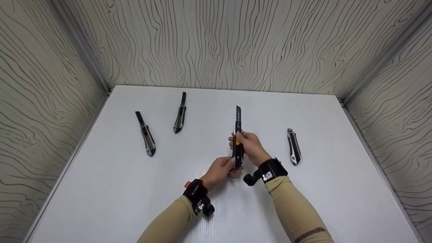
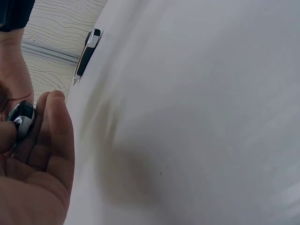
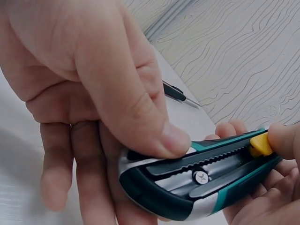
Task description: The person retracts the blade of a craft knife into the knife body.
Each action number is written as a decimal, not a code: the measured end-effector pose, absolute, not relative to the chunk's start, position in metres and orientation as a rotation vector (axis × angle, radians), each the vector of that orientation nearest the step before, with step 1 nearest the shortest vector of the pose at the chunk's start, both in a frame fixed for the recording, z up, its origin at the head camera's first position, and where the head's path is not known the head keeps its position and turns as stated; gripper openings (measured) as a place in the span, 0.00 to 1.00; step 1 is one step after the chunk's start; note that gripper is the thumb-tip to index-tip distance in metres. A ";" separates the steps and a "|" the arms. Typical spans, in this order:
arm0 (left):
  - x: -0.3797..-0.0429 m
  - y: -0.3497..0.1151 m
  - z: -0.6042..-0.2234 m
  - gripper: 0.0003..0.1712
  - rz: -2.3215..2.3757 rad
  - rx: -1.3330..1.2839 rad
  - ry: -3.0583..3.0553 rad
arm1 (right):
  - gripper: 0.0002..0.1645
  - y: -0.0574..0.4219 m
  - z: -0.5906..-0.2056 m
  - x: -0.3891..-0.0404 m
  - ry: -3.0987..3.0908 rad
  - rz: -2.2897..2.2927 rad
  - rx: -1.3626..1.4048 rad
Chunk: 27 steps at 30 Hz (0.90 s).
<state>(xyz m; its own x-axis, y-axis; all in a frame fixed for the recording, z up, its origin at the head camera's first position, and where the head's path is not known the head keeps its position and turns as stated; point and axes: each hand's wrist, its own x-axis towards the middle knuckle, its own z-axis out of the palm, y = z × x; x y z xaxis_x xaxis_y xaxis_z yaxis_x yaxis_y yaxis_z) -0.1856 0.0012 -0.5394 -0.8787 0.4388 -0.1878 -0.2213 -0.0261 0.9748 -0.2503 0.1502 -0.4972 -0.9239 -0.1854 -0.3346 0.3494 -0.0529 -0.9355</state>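
A utility knife (image 1: 238, 151) with a black, green and silver body is held up over the table by both hands, its dark blade (image 1: 238, 114) extended and pointing away. My right hand (image 1: 250, 143) grips it around the middle, thumb on the yellow slider (image 3: 261, 144). Lower down, my left hand (image 1: 222, 168) pinches the butt end between thumb and fingers. The right wrist view shows the left thumb (image 3: 173, 139) pressed on the handle beside a screw (image 3: 201, 176). Only the knife's butt end (image 2: 24, 119) shows in the left wrist view.
On the white table (image 1: 141, 195) lie other utility knives: a left one (image 1: 147, 139) and a back-left one (image 1: 180, 116), both with dark blades out. A third knife (image 1: 294, 148) on the right shows no long blade. Wood-patterned panels (image 1: 216, 44) enclose the back and sides.
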 end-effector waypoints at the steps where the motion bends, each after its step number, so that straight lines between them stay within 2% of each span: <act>1: -0.185 0.001 -0.539 0.19 1.953 0.224 1.812 | 0.25 0.150 -0.497 -0.250 1.870 -2.034 0.172; 27: -0.185 -0.001 -0.538 0.19 1.936 0.230 1.847 | 0.23 0.150 -0.495 -0.249 1.886 -2.008 0.156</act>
